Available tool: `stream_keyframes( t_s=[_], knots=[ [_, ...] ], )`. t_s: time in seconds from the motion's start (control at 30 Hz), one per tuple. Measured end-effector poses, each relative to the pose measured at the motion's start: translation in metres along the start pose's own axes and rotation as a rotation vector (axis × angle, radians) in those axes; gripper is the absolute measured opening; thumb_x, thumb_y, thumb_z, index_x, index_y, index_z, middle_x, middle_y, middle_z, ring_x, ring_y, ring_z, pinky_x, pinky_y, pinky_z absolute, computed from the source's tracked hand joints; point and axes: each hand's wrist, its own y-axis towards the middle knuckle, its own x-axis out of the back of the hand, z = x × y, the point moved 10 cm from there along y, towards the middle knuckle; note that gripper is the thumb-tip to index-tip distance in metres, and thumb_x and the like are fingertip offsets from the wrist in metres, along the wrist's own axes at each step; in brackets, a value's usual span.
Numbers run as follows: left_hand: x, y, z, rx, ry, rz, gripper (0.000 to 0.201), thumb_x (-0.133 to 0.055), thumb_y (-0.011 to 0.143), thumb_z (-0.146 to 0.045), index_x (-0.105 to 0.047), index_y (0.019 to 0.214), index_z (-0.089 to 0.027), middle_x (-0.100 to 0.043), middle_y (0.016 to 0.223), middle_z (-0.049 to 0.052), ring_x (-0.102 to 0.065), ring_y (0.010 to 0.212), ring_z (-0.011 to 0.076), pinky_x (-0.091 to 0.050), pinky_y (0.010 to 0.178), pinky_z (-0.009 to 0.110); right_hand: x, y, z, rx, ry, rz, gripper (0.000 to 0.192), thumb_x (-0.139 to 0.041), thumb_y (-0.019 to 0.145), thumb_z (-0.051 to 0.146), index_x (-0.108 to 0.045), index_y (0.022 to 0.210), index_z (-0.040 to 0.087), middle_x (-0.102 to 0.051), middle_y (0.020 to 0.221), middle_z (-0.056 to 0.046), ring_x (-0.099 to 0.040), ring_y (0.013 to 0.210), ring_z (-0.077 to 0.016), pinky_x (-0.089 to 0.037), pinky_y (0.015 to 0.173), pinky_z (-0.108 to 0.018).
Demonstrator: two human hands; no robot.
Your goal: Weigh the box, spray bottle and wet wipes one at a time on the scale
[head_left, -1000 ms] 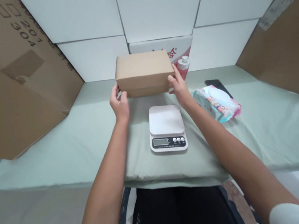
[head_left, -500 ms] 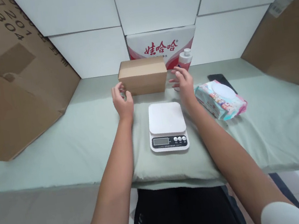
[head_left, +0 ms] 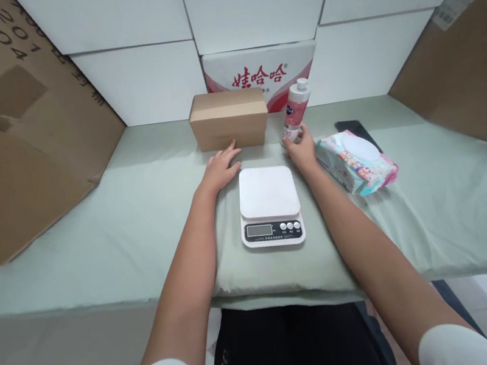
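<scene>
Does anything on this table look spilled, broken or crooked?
Nothing spilled or damaged. The wipes pack lies slanted beside the scale, and large cardboard sheets lean in at both sides; box and bottle stand upright.

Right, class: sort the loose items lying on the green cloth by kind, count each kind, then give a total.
Plain brown cardboard box: 1
White digital kitchen scale: 1
Pink-and-white plastic bottle, at the right hand's fingers: 1
Pastel soft wipes pack: 1
Flat black phone: 1
Total: 5
</scene>
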Motion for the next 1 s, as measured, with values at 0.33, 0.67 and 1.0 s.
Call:
stream_keyframes(
  t_s=[0.33,0.67,1.0],
  knots=[
    [0.011,0.000,0.014,0.106,-0.555,-0.077,0.041,-0.060,0.081,-0.036,-0.077,0.113,-0.018,-0.077,0.125,0.011,-0.072,0.099,0.0232,-0.051,0.109,0.044,0.020,-0.020,0.045,-0.086,-0.009,-0.175,0.040,-0.072,0.071,0.045,-0.063,0.099,0.019,-0.076,0.106,-0.014,-0.071,0.097,-0.0304,-0.059,0.098,-0.052],
    [0.028,-0.002,0.004,0.053,-0.397,-0.189,0.026,-0.062,0.078,-0.032,-0.078,0.094,-0.019,-0.054,0.079,0.001,-0.049,0.074,0.0159,-0.044,0.074,0.032,0.014,-0.115,0.141,0.192,0.073,0.411,0.034,-0.083,0.080,0.045,-0.065,0.096,0.021,-0.070,0.085,-0.004,-0.059,0.069,-0.0177,-0.053,0.066,-0.033],
    [0.025,0.000,0.006,0.046,-0.412,-0.193,0.024,-0.061,0.080,-0.034,-0.075,0.092,-0.019,-0.043,0.063,-0.003,-0.038,0.064,0.0145,-0.029,0.065,0.030,-0.015,-0.136,0.140,0.200,0.057,0.636,0.052,-0.082,0.080,0.052,-0.066,0.117,0.018,-0.061,0.082,-0.001,-0.050,0.067,-0.0150,-0.042,0.060,-0.028]
  ],
)
